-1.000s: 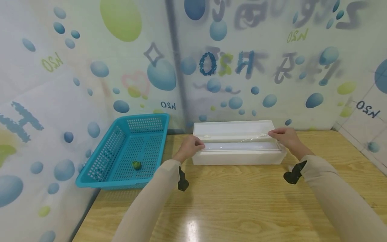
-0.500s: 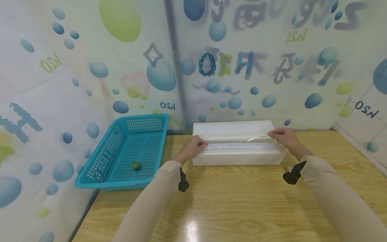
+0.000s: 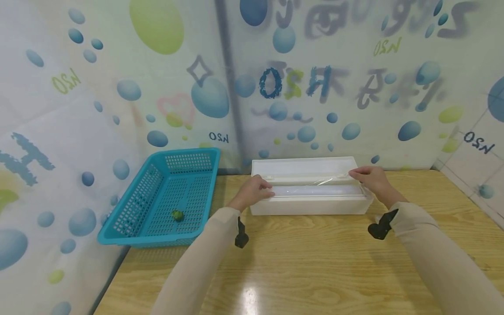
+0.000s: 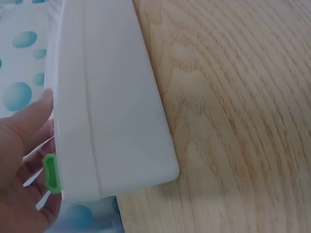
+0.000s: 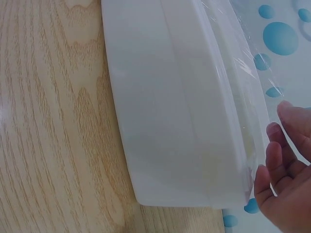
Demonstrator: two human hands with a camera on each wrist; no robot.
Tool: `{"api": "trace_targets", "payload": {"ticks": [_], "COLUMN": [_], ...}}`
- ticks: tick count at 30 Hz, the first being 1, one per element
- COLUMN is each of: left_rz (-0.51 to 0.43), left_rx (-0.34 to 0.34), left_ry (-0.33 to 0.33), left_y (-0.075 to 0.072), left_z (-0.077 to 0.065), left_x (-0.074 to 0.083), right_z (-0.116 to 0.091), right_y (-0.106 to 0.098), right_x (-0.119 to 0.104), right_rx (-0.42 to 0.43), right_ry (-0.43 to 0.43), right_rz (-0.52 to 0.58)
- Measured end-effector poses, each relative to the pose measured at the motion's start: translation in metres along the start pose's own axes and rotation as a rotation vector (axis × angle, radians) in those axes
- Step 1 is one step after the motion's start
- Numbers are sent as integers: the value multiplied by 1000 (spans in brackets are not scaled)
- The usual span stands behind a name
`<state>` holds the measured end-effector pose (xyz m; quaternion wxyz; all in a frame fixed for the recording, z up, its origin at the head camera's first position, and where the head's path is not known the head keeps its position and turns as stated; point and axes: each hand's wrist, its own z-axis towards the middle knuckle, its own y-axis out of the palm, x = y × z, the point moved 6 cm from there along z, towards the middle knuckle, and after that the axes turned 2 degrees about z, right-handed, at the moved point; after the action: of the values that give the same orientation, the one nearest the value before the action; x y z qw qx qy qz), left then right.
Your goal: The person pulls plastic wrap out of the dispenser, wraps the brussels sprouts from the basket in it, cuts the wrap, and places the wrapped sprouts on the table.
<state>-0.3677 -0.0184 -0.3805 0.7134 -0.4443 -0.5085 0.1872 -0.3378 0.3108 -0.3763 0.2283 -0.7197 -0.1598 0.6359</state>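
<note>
The right hand (image 3: 372,178), right of centre in the head view, appears to pinch the clear plastic film (image 3: 325,181) at its corner, thumb and forefinger raised over the right end of the box. The left hand (image 3: 252,191), near the middle of the frame, has thumb and fingertips apart at the box's left end; whether any film lies between them I cannot tell. Beside those fingers, in the left wrist view, shows a green plastic piece (image 4: 51,174).

Between the hands, the white film dispenser box (image 3: 311,207) sits centre-right with its lid (image 3: 303,167) tipped back and a pale roll (image 3: 319,190) inside. To lift the film cleanly, the left fingers would do best to take the other corner, both sides rising evenly, since a one-sided pull could crease or split it.

Farther out, at left, a blue basket (image 3: 157,239) rests on the wood-grain surface (image 3: 299,262), a small green item (image 3: 178,215) inside.
</note>
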Motion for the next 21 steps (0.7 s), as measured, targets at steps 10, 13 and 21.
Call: {"api": "trace_targets", "payload": {"ticks": [10,13,21], "left_rz": [55,68,93], "left_rx": [75,88,105], "left_ry": [-9,-10,12], "left_y": [-1,-1,-2], "left_z": [-2,-2,-1], "left_x": [5,4,4], "right_z": [2,2,0], "right_y": [0,0,0], "right_x": [4,4,1], "right_rx": [11,15,18], "right_ry": [10,8,6], "right_rz": [11,9,1]}}
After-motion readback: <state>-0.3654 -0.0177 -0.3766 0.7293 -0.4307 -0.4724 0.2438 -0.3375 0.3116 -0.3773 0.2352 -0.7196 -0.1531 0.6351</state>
